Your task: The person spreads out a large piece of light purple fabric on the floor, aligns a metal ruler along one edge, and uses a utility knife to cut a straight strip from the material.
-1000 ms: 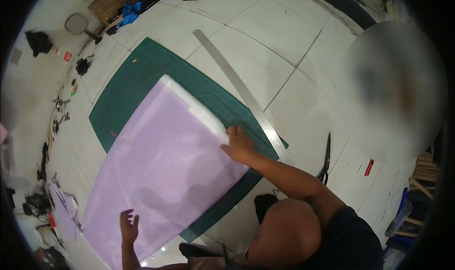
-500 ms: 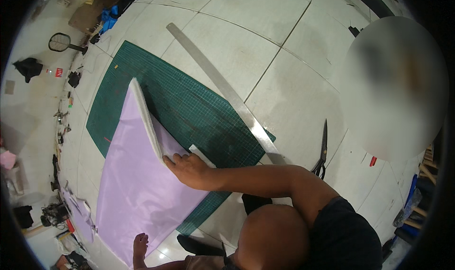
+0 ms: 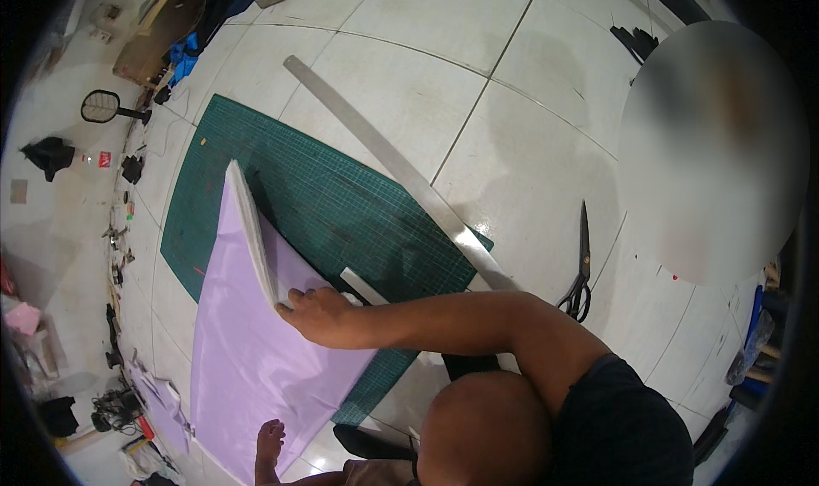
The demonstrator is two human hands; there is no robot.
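A large sheet of lilac fabric (image 3: 247, 341) lies partly over a green cutting mat (image 3: 324, 196), its upper part folded so that a thick white edge (image 3: 247, 222) shows. My right hand (image 3: 316, 317) is closed on the fabric at the near end of this white edge, the fingertips pressing on it. Beside that wrist a white strip (image 3: 363, 285) rests on the mat. My left hand (image 3: 270, 439) hovers at the near side of the lilac sheet, fingers loosely bent and apart, with nothing visible in them.
A long metal ruler (image 3: 392, 170) lies across the mat's right edge and the tiled floor. Black scissors (image 3: 583, 269) lie farther right. A blurred pale oval covers the far right. Along the left wall are a racket-shaped swatter (image 3: 102, 107) and a lilac scrap (image 3: 162, 405).
The view has shifted slightly. My right hand has slid a little left and nearer along the white edge, uncovering more of the white strip. My left hand stays over the near fabric.
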